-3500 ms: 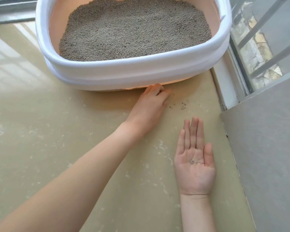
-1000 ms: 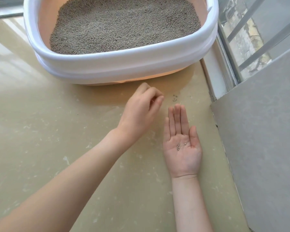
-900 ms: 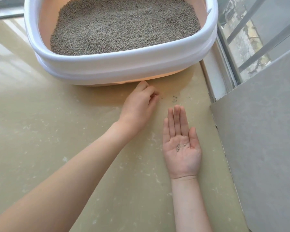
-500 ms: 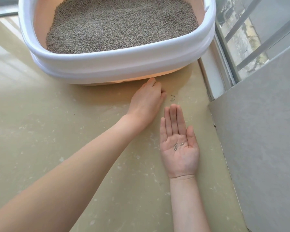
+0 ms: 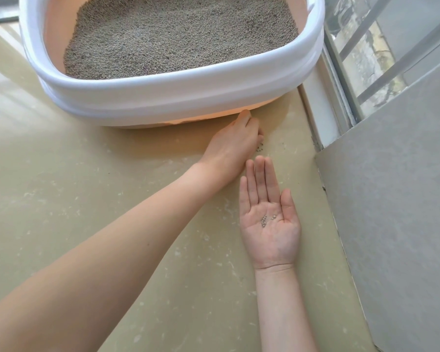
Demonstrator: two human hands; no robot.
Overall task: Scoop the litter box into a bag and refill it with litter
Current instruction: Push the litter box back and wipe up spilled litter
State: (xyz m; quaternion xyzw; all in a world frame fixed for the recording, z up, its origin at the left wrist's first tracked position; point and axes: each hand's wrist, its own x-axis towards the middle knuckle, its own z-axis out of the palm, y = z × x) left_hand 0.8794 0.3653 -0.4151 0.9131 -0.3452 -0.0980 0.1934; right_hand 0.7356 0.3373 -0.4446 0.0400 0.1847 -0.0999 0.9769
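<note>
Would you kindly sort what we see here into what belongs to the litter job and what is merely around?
Job:
litter box
litter in it
stray grains on the floor
grains in the right hand
left hand by them

Around:
window frame
grey panel

Two bare forearms enter from the lower edge, neither covered by any sleeve, cuff, glove, watch, bracelet or ring. The left hand (image 5: 235, 143) shows smooth knuckles on its back. The right hand (image 5: 269, 222) shows a creased palm, skin folds at the wrist just below it, and short, unpainted nails where visible
</note>
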